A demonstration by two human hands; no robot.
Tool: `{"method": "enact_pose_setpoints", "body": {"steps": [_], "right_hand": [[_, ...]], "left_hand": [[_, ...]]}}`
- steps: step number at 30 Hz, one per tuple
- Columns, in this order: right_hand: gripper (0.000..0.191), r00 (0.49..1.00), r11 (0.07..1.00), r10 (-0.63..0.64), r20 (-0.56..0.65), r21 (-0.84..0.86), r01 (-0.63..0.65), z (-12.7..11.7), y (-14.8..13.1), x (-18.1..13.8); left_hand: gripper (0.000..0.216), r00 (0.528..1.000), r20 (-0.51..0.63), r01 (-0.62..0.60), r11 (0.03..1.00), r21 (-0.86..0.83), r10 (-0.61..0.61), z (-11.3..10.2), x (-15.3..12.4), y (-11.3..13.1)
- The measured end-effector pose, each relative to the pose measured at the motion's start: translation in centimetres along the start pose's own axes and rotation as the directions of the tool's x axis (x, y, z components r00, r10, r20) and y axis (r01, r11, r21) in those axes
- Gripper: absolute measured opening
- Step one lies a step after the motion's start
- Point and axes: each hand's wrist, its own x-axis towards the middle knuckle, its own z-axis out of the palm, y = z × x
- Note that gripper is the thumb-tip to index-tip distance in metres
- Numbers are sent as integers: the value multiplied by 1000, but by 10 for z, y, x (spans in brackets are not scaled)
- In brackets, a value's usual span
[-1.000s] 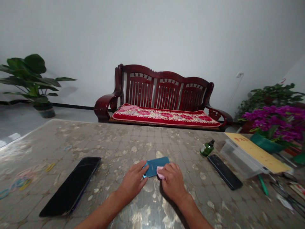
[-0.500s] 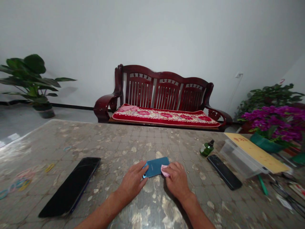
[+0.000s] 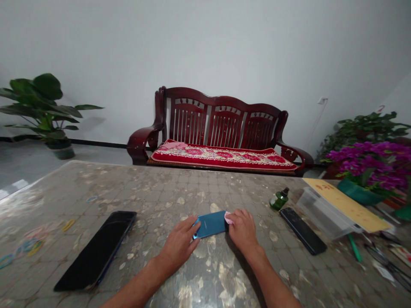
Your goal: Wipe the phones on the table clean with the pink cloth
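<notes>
Under my right hand: I am pressing a small pink cloth (image 3: 228, 217) with my right hand (image 3: 243, 229) against the far right end of a flat teal-blue phone-shaped slab (image 3: 210, 224), my fingers curled narrowly over the cloth so only its edge is showing.
Left hand: my left hand (image 3: 178, 245) is lying half open, fingers and thumb touching the near left corner of the blue slab and pinning it flat; it is closing on nothing.
Blue slab: it is lying flat on the glossy, stone-patterned table top (image 3: 167, 192), near the middle of the near edge, between my two hands.
To my left: a long black glossy tablet (image 3: 98, 249) is lying flat at a slant, well apart from my left hand; coloured rubber bands (image 3: 27, 246) are lying scattered beyond it.
To my right: a black phone (image 3: 302, 230) is lying flat near my right hand, with a small green bottle (image 3: 278, 199) just beside its far end.
Further right: a clear plastic box (image 3: 321, 216) is sitting under a yellow sheet (image 3: 348, 206), and a pot of purple flowers (image 3: 372, 164) is standing behind it.
Beyond the table: a dark red wooden bench with a red floral cushion (image 3: 218, 137) is standing against the white wall, and a leafy green plant (image 3: 41, 107) is standing to its left.
</notes>
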Motion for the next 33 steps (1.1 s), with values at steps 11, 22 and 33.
{"method": "enact_pose_setpoints", "body": {"steps": [11, 22, 33], "right_hand": [[32, 997, 999, -34, 73, -30, 36, 3, 2, 21], [26, 995, 999, -38, 92, 19, 37, -2, -10, 3], [21, 980, 976, -196, 45, 105, 190, 5, -38, -2]], "left_hand": [[41, 1000, -23, -14, 1000, 9, 15, 4, -1, -2], [41, 1000, -26, -16, 1000, 3, 16, -2, 0, 1], [42, 1000, -4, -8, 1000, 18, 8, -5, 2, 3]]}}
